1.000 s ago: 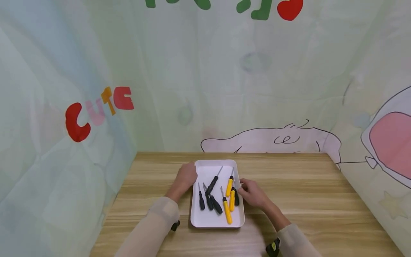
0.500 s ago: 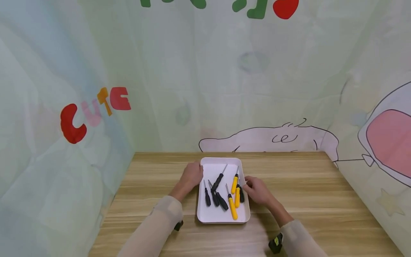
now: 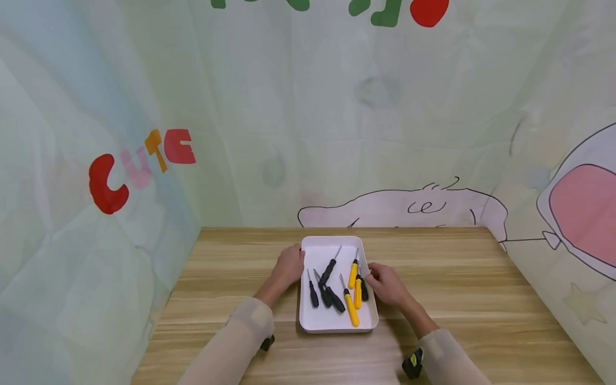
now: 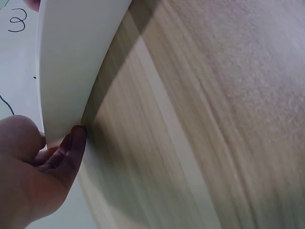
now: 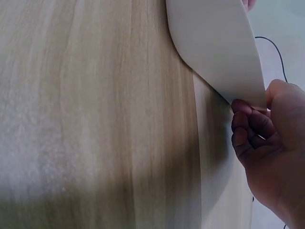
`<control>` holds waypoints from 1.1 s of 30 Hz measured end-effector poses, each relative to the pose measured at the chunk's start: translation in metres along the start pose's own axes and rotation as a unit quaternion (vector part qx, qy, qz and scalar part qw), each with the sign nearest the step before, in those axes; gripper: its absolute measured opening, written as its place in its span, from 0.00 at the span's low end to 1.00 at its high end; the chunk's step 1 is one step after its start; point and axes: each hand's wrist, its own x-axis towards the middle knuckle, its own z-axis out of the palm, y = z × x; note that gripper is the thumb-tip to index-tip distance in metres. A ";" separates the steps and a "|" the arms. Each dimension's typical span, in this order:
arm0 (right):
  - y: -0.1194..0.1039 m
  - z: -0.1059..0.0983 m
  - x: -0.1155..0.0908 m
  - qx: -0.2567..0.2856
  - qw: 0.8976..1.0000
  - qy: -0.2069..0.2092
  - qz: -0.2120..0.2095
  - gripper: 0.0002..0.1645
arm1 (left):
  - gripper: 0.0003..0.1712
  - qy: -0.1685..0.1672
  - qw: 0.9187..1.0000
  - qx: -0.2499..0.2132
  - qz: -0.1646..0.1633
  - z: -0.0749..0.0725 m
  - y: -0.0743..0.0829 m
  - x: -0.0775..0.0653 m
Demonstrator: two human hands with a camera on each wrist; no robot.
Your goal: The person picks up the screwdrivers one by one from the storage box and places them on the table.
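A white rectangular tray (image 3: 317, 320) sits upright on the wooden table. Inside lie several black-handled screwdrivers (image 3: 337, 301) and three yellow-handled screwdrivers (image 3: 353, 313), mostly with tips toward the far end. My left hand (image 3: 290, 264) grips the tray's left side near its far corner. In the left wrist view that hand (image 4: 40, 171) has its thumb at the rim and its fingers curled at the lower edge of the wall. On the opposite side my right hand (image 3: 387, 286) pinches the tray's right wall; its fingers (image 5: 242, 121) curl at the bottom edge in the right wrist view.
Wood-grain tabletop (image 3: 462, 305) extends to both sides of the tray. A printed fabric backdrop (image 3: 240, 133) rises behind the table's far edge and along both sides. Dark wrist devices (image 3: 412, 364) sit at the sleeve cuffs.
The tray has shifted to the right and slightly away from me, with both hands staying on its sides. The screwdrivers keep about the same arrangement inside. In the last half second it moves only slightly.
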 end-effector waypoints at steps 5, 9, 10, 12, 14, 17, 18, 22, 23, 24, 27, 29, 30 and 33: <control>0.000 0.000 0.000 0.003 1.000 0.003 0.016 0.20 | 0.23 -0.004 1.000 -0.006 0.007 0.000 -0.001 0.000; -0.001 -0.004 0.000 0.008 1.000 -0.001 0.030 0.21 | 0.22 0.009 0.999 -0.008 0.030 -0.003 -0.001 -0.007; -0.002 -0.006 0.000 0.009 0.999 0.001 0.032 0.21 | 0.22 0.009 0.999 -0.008 0.035 -0.004 -0.001 -0.010; -0.004 -0.010 -0.001 0.012 0.999 0.008 0.031 0.20 | 0.23 0.002 0.999 -0.013 0.042 -0.006 -0.001 -0.016; -0.007 -0.015 -0.001 0.019 0.999 0.022 0.026 0.19 | 0.25 -0.013 0.998 -0.029 0.053 -0.008 -0.001 -0.022; -0.014 -0.022 -0.001 0.025 0.999 0.041 0.017 0.18 | 0.29 -0.032 0.995 -0.064 0.069 -0.010 -0.001 -0.030; -0.016 -0.023 0.000 0.026 0.999 0.045 0.012 0.17 | 0.30 -0.035 0.994 -0.078 0.071 -0.011 -0.002 -0.032; -0.024 -0.026 0.004 0.031 0.998 0.045 0.011 0.19 | 0.32 -0.038 0.986 -0.149 0.059 -0.009 -0.005 -0.037; -0.026 -0.026 0.005 0.035 0.999 0.040 0.012 0.20 | 0.32 -0.037 0.984 -0.168 0.055 -0.007 -0.005 -0.038; -0.029 -0.026 0.005 0.039 0.999 0.033 0.013 0.21 | 0.32 -0.037 0.980 -0.187 0.052 -0.006 -0.006 -0.039; -0.038 -0.026 0.008 0.053 0.998 0.015 0.017 0.25 | 0.34 -0.038 0.972 -0.227 0.045 -0.002 -0.007 -0.040; -0.045 -0.024 0.009 0.059 0.998 0.003 0.017 0.28 | 0.34 -0.034 0.967 -0.250 0.048 0.001 -0.007 -0.041; -0.048 -0.024 0.010 0.061 0.998 -0.002 0.016 0.29 | 0.35 -0.034 0.963 -0.263 0.052 0.002 -0.007 -0.041; -0.055 -0.020 0.014 0.068 0.997 -0.013 0.021 0.32 | 0.37 -0.032 0.950 -0.302 0.078 0.007 -0.007 -0.039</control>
